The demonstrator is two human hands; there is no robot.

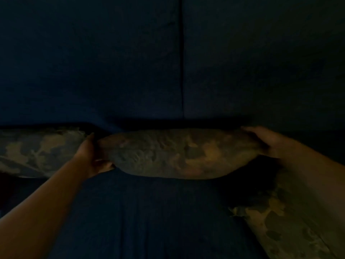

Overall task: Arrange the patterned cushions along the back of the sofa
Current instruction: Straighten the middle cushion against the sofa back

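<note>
- Patterned cushion, soft and mottled green-brown (179, 154), lies at the frame's centre, low against the dark blue sofa back (112, 62); your left hand (89, 157) and right hand (265, 142) have fingers closed on its two ends.
- You seem to be mid-placement; next, stand it upright against the back.
- A second patterned cushion (37, 150) sits at 9 o'clock, just beside the left hand.
- A third (283, 221), at 4 o'clock on the seat (149, 217), looks unplaced.

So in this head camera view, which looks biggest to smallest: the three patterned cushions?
1. Middle cushion, gripped at its ends by the left hand and right hand, shows whole.
2–3. Left cushion and right cushion: both cut off by the frame, the right one nearer the camera, so unranked.
</note>
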